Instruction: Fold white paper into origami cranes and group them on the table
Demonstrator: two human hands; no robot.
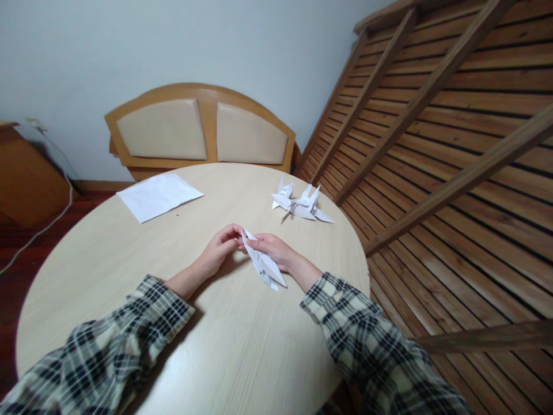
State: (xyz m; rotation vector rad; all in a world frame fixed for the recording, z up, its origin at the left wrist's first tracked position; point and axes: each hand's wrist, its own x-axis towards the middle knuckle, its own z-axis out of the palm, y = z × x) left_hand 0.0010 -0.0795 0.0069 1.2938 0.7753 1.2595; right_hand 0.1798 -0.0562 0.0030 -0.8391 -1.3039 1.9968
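Note:
A half-folded piece of white paper [263,264] is held between both hands just above the round wooden table [129,248]. My left hand [219,249] pinches its upper tip with closed fingers. My right hand [276,252] lies under and behind the paper, fingers curled around it. Both arms wear plaid sleeves.
Two or three finished white paper cranes [300,204] sit at the table's far right. A flat white sheet [159,196] lies at the far left. A padded wooden chair back [201,131] stands behind the table. A slatted wooden frame [432,144] leans at the right.

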